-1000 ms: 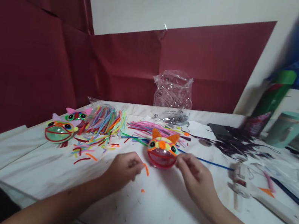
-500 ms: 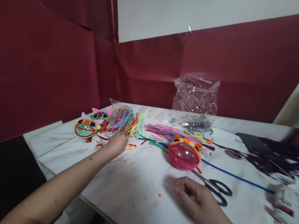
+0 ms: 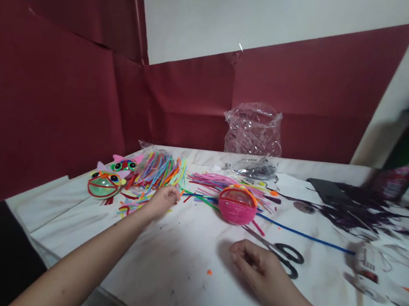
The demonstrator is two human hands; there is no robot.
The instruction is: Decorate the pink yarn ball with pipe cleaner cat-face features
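Observation:
My left hand (image 3: 162,201) reaches out to the edge of a heap of short coloured pipe-cleaner pieces (image 3: 160,169), fingers curled down on the loose bits; whether it pinches one I cannot tell. My right hand (image 3: 256,268) rests on the white table (image 3: 187,275) with fingers loosely curled and nothing in it. Just beyond it lie black-handled scissors (image 3: 284,252). A pink ball-shaped craft animal (image 3: 237,205) lies tipped over between the hands, farther back.
Two finished craft animals (image 3: 104,184) sit at the far left by the table edge. A long blue pipe cleaner (image 3: 304,236), a glue gun (image 3: 366,263), dark purple strands (image 3: 352,209) and a clear plastic bag (image 3: 253,130) lie at the right and back.
My left hand moved from the table's middle out to the pipe-cleaner heap. My right hand let go of the pink craft animal, which tipped over, and came to rest on the table.

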